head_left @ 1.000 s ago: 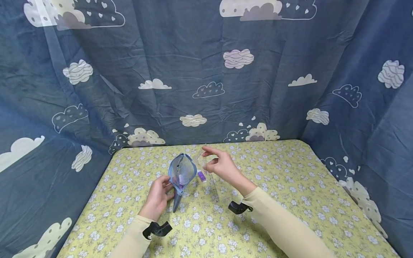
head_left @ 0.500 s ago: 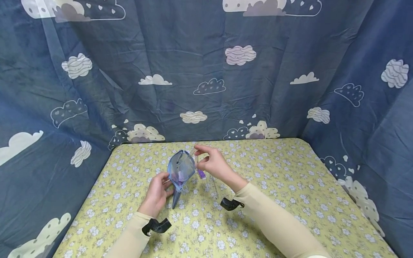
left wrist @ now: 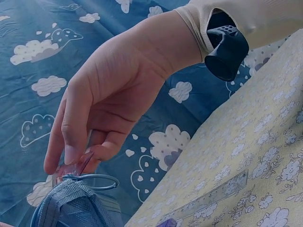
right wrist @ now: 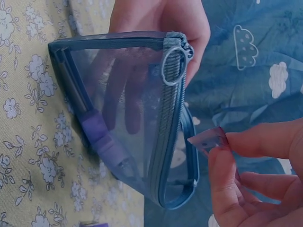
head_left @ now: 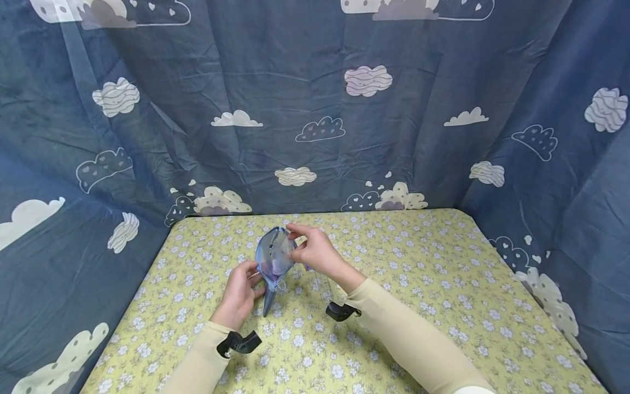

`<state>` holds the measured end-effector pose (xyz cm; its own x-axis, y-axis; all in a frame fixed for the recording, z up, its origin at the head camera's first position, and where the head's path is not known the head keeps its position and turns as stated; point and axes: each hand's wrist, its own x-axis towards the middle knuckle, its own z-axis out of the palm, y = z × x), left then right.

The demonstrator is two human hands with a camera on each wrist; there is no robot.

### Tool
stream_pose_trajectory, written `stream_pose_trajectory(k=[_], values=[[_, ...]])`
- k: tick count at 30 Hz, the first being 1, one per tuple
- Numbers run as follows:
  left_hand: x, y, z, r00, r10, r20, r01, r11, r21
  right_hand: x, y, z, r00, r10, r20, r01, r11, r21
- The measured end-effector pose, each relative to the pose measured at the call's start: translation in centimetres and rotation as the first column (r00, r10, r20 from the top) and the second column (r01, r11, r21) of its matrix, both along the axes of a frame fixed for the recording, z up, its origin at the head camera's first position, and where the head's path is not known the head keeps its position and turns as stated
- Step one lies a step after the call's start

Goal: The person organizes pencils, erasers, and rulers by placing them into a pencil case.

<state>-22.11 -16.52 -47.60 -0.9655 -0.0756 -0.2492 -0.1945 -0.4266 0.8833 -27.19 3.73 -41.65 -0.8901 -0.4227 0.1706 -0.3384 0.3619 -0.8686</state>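
My left hand (head_left: 238, 290) grips a blue mesh zip pouch (head_left: 272, 254) by its lower left side, its mouth unzipped and gaping. Through the mesh in the right wrist view show a dark stick (right wrist: 75, 78) and purple-and-white pieces (right wrist: 106, 142). The right hand (head_left: 317, 253) pinches a clear plastic set square (right wrist: 208, 139) between thumb and fingers; its pointed corner is right at the pouch's open mouth. Most of the set square is hidden behind the fingers. The zip's ring pull (right wrist: 174, 66) hangs at the top end of the opening.
A clear ruler (left wrist: 208, 198) lies flat on the yellow floral tablecloth (head_left: 418, 284), close to the pouch. Beside it is a small purple object (head_left: 308, 267), partly covered by the right hand. Blue cloud-print curtains (head_left: 315, 98) stand behind and along both sides.
My right hand has moved left with the set square, from above the ruler to the pouch's mouth. The left hand keeps its hold on the pouch, nearly still.
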Motion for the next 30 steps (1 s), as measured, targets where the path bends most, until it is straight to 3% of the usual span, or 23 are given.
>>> stream_pose_trajectory(k=[8,15,30], values=[[-0.2,0.0,0.0,1.000,0.013,0.015,-0.013,1.000,0.004,0.0,-1.1,-0.1,1.000,-0.004,-0.029,0.006,0.998,0.066],[-0.1,-0.2,-0.1,1.000,-0.003,0.008,0.003,1.000,0.011,-0.1,-1.1,-0.4,1.000,0.030,-0.006,-0.029,0.993,0.116],[0.0,0.0,0.2,1.000,-0.017,0.009,0.017,0.999,0.034,-1.0,1.1,0.5,1.000,-0.011,-0.001,0.011,0.995,0.103]])
